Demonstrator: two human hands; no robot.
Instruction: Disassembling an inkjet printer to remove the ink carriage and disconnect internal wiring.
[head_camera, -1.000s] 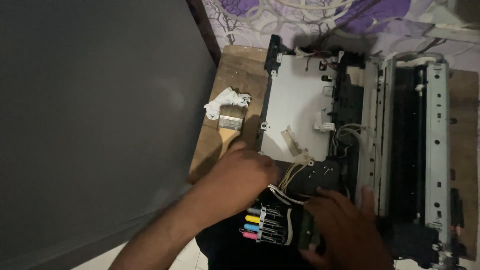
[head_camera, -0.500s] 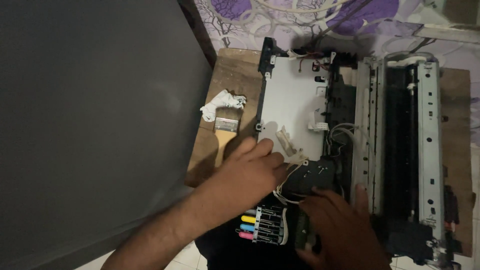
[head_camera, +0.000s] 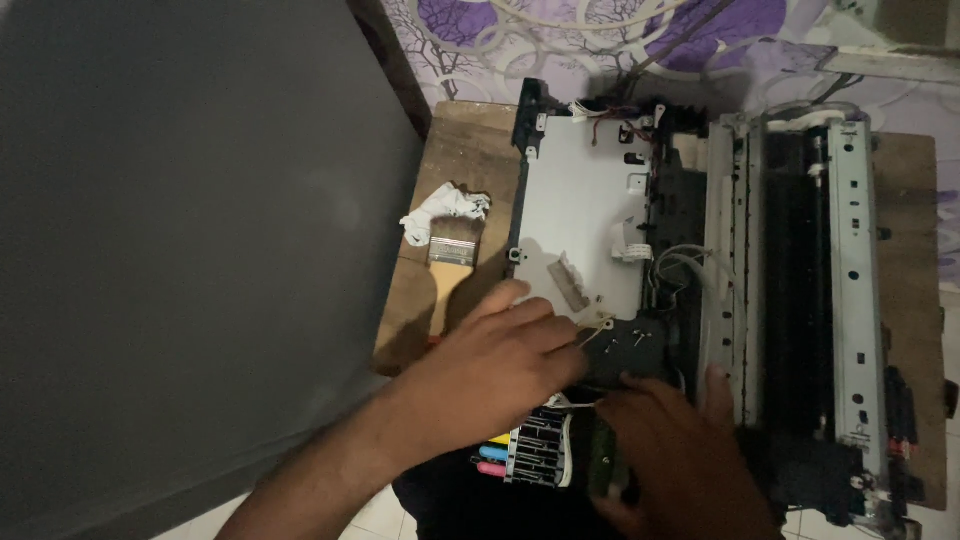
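we see an opened printer (head_camera: 700, 250) lying on a wooden table (head_camera: 460, 150), its cover gone. its left half is a pale grey metal plate (head_camera: 580, 210) with loose wires at the top edge; its right half is a long silver frame with a dark roller channel. near the front sits a black part (head_camera: 635, 345), and below it a row of ink tanks (head_camera: 500, 455) showing yellow, blue and pink. our left hand (head_camera: 500, 365) rests loosely curled on the plate's lower corner, fingers against the black part, holding nothing we can make out. our right hand (head_camera: 680, 450) lies flat and spread, thumb touching the silver frame. a paintbrush (head_camera: 450, 265) and a crumpled white cloth (head_camera: 440, 210) lie left of the printer.
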